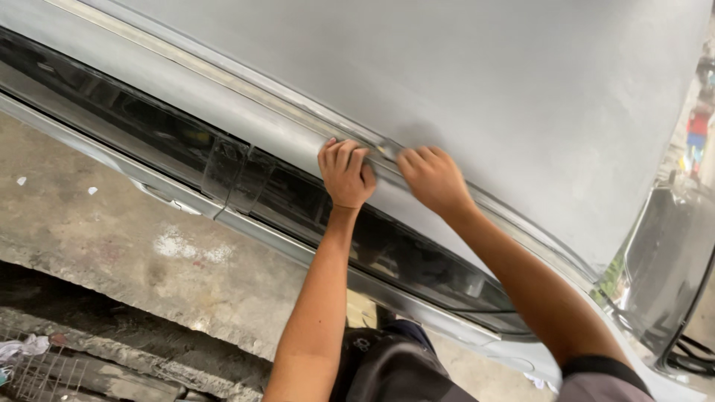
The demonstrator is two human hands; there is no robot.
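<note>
Both hands press against the lower edge of a grey, dull-sanded car body panel [462,82], along a raised crease line [246,93] that runs diagonally across it. The left hand [346,175] has its fingers curled over the crease, the grip closed flat on the panel with nothing held that can be seen. The right hand [432,177], just beside it, has a closed grip pinching a small grey piece [387,149], perhaps sandpaper, against the crease. Below lie a dark sill [149,126] and a concrete floor [112,238].
</note>
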